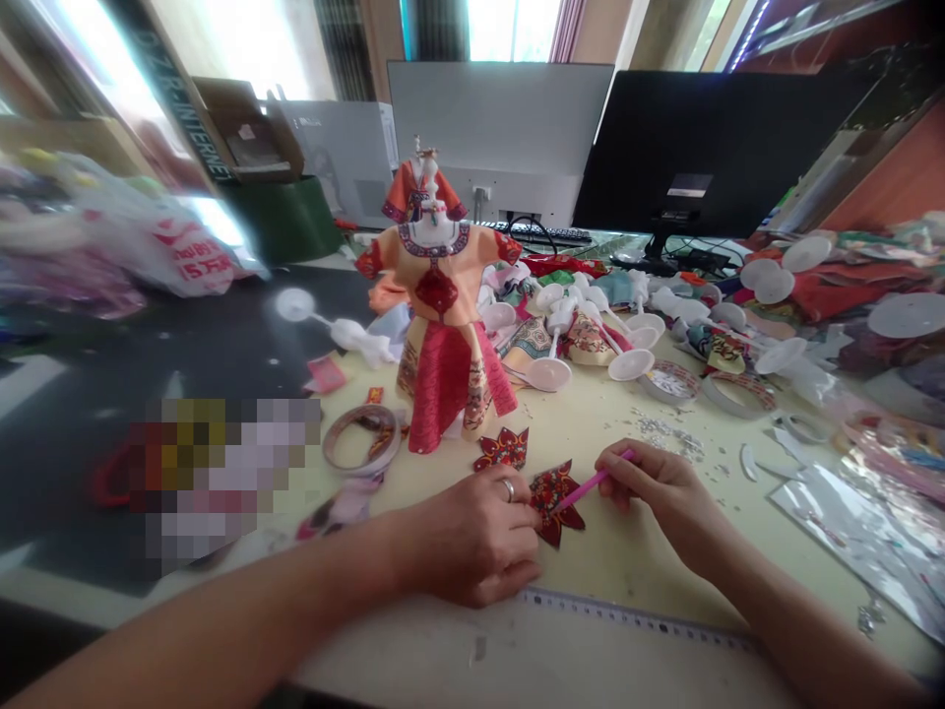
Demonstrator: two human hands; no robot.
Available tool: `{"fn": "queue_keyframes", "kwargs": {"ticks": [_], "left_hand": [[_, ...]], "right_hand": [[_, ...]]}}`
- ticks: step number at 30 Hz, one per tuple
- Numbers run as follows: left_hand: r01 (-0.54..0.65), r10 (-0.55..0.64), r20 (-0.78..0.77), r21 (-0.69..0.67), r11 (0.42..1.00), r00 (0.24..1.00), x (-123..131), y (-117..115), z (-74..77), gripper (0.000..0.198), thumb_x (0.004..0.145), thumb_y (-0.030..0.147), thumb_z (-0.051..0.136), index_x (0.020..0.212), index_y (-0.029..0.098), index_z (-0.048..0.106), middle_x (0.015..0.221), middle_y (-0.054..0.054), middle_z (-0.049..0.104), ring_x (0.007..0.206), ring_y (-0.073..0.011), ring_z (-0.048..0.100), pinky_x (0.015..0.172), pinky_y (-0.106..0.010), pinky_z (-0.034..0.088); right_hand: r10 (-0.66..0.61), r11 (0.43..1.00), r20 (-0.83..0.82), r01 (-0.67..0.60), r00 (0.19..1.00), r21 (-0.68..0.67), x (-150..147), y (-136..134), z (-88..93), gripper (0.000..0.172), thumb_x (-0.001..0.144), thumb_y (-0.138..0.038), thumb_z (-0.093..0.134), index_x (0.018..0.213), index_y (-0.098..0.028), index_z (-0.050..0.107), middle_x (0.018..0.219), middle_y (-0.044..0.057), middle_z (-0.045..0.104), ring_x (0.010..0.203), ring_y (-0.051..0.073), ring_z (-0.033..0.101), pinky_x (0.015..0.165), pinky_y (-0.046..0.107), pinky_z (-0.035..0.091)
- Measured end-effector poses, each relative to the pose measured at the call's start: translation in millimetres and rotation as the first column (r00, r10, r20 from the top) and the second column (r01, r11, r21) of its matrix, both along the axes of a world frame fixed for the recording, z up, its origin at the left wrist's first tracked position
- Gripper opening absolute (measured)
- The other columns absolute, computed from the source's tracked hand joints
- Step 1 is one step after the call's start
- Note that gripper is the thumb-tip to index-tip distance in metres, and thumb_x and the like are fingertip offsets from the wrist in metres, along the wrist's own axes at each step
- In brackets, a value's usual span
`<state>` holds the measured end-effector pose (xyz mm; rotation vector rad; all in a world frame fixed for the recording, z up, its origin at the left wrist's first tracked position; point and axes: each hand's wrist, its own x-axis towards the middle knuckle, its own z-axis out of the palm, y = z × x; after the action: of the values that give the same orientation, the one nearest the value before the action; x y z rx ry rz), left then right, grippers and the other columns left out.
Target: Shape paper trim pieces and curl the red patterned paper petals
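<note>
- So, left grip [472,537]: fingers curled, pinning the edge of a red patterned flower cutout [555,504] to the bench [591,418].
- Right grip [657,492]: closed round a pink stick [595,481], tip on the cutout.
- Second cutout [502,450]: just ahead of left grip.
- Tape roll [360,438]: left of left grip.
- Ruler [635,615]: near side of both grips.
- Miniature dress on a stand [439,335]: well ahead of left grip.

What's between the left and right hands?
Head view: a red patterned cutout touching the left hand, and a pink stick held in the right hand, its tip at the cutout.
</note>
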<state>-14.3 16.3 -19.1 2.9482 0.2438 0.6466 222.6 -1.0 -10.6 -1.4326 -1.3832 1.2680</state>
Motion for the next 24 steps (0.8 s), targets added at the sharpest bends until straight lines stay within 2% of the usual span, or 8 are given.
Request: {"fn": "queue_keyframes", "kwargs": {"ticks": [18, 24], "left_hand": [[0.0, 0.001, -0.013, 0.023, 1.0, 1.0, 0.6, -1.0, 3.1, 0.018, 0.082, 0.024, 0.057, 0.065, 0.017, 0.054, 0.087, -0.008, 0.068, 0.089, -0.02, 0.058, 0.085, -0.036, 0.043], [0.003, -0.003, 0.001, 0.036, 0.999, 1.0, 1.8, -2.5, 0.5, 0.022, 0.085, 0.026, 0.052, 0.067, 0.015, 0.056, 0.092, -0.007, 0.069, 0.089, -0.0203, 0.058, 0.086, -0.036, 0.042]], "right_hand": [[0.01, 1.0, 0.015, -0.01, 1.0, -0.004, 0.1, 0.5, -0.4, 0.033, 0.08, -0.049, 0.06, 0.071, -0.018, 0.059, 0.061, 0.001, 0.059, 0.053, 0.011, 0.046, 0.053, 0.024, 0.037], [0.01, 1.0, 0.011, -0.01, 1.0, 0.004, 0.3, 1.0, -0.8, 0.032, 0.081, -0.048, 0.059, 0.071, -0.017, 0.059, 0.061, 0.001, 0.059, 0.053, 0.01, 0.046, 0.053, 0.024, 0.037]]}}
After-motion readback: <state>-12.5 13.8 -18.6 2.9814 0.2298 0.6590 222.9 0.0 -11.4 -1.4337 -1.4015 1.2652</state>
